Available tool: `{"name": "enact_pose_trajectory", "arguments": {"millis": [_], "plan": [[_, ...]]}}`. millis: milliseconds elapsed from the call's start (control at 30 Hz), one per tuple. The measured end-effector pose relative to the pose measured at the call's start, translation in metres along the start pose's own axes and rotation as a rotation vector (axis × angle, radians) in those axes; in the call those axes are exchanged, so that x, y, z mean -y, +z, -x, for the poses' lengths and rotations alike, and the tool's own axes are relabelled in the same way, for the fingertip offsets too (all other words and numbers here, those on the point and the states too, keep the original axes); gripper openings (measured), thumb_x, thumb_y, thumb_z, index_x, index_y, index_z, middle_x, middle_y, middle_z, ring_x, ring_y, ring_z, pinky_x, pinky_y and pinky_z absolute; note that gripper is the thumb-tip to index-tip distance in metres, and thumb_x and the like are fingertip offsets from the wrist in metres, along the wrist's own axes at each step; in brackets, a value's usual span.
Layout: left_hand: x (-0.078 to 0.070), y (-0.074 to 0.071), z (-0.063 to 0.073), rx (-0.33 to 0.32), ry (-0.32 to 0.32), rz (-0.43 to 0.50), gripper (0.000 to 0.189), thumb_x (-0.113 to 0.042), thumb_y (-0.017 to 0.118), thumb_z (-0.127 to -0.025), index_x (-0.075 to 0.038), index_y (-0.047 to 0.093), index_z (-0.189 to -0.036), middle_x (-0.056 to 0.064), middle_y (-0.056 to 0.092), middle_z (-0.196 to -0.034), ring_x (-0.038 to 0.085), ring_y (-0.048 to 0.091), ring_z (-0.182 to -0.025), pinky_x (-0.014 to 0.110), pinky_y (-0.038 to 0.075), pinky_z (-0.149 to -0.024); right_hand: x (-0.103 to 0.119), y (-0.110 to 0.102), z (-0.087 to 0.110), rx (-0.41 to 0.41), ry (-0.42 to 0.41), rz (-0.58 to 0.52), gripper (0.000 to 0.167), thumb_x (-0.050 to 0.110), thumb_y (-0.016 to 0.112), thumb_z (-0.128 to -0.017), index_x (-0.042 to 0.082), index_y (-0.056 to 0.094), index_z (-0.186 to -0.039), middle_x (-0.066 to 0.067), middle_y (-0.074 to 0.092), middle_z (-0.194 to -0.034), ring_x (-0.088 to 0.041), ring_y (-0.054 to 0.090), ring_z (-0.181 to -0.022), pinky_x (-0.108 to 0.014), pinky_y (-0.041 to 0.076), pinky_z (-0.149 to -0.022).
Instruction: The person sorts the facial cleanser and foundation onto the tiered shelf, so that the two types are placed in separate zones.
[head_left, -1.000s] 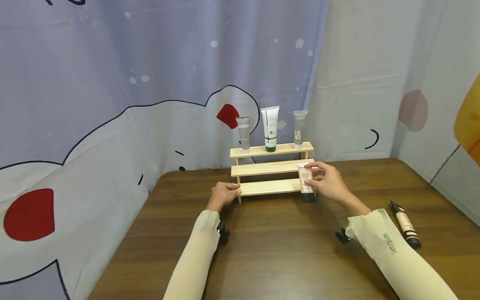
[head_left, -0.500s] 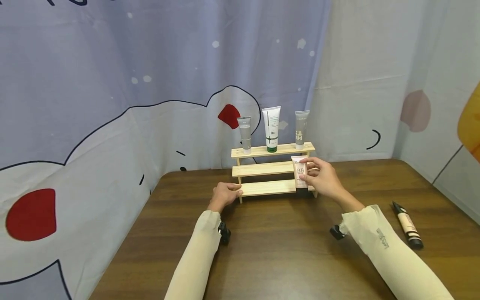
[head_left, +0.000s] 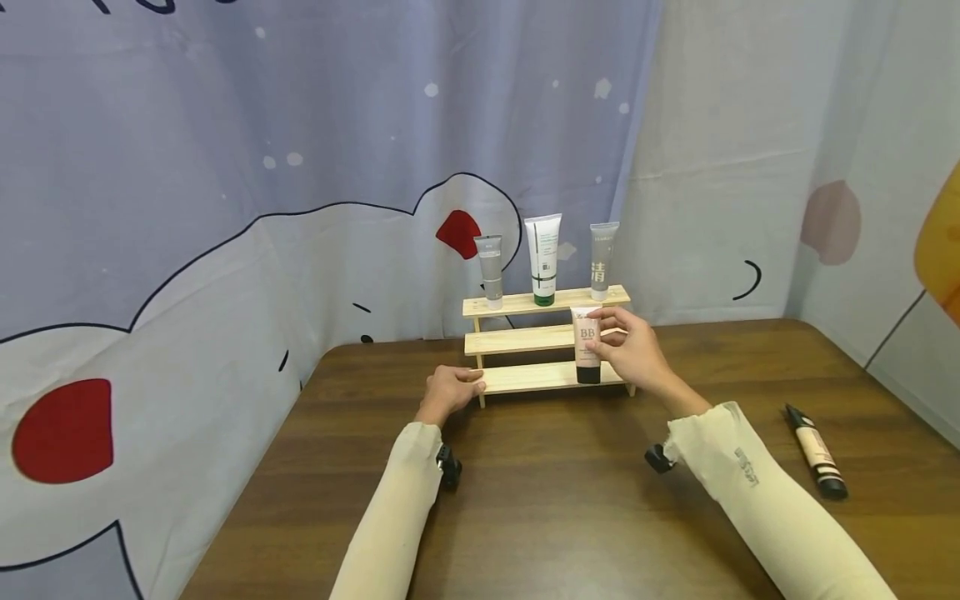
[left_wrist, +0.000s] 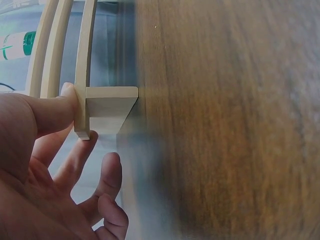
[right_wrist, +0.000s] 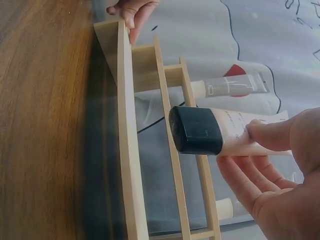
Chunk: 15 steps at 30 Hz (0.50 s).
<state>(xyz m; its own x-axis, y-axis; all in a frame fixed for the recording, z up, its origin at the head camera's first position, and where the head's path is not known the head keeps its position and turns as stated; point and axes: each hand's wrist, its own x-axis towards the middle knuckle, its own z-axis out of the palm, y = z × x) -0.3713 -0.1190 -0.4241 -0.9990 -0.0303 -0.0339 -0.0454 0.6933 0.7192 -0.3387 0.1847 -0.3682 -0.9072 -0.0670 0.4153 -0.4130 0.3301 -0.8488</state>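
My right hand (head_left: 630, 348) pinches a pale pink BB cream tube (head_left: 587, 337) between thumb and fingers. The tube is upright, black cap (right_wrist: 195, 130) down, in front of the stepped wooden display rack (head_left: 525, 377). In the right wrist view its cap is near the rack's middle board. At the rack's left end, my left hand (head_left: 448, 390) grips the lowest board, thumb on top and a fingertip beneath in the left wrist view. Along the top board stand a grey tube (head_left: 490, 268), a white tube with a green cap (head_left: 543, 254) and another grey tube (head_left: 602, 257).
A beige tube with black ends (head_left: 816, 450) lies on the brown wooden table (head_left: 525, 500), right of my right forearm. Behind the rack hangs a patterned curtain (head_left: 337, 267), which continues along the table's right side.
My right hand has carried the BB cream tube leftward and up, from the rack's right end to above the lowest board. My left hand keeps its grip on the rack.
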Motion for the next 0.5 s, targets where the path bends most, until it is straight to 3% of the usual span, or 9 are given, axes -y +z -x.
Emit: {"name": "enact_pose_trajectory", "arguments": {"millis": [200,500], "plan": [[0.000,0.000,0.000,-0.005,-0.007,0.007,0.026,-0.032,0.075,-0.090,-0.030,0.076,-0.116,0.003,0.063,-0.134,0.042,0.042,-0.134,0.058,0.037,-0.108,0.004,0.005,-0.005,-0.020,-0.022,-0.026,0.039,-0.009,0.071,-0.086,-0.003,0.059,-0.123,-0.025,0.061,-0.108,-0.030,0.070,-0.091,-0.024,0.058,-0.065],[0.000,0.001,0.000,-0.006,-0.012,0.007,0.025,-0.032,0.076,-0.089,-0.030,0.076,-0.114,0.003,0.063,-0.134,0.042,0.042,-0.134,0.058,0.039,-0.105,0.008,0.016,-0.007,-0.027,-0.049,-0.063,0.040,-0.009,0.071,-0.086,-0.005,0.059,-0.123,-0.028,0.061,-0.112,-0.043,0.067,-0.098,-0.022,0.057,-0.066]]}}
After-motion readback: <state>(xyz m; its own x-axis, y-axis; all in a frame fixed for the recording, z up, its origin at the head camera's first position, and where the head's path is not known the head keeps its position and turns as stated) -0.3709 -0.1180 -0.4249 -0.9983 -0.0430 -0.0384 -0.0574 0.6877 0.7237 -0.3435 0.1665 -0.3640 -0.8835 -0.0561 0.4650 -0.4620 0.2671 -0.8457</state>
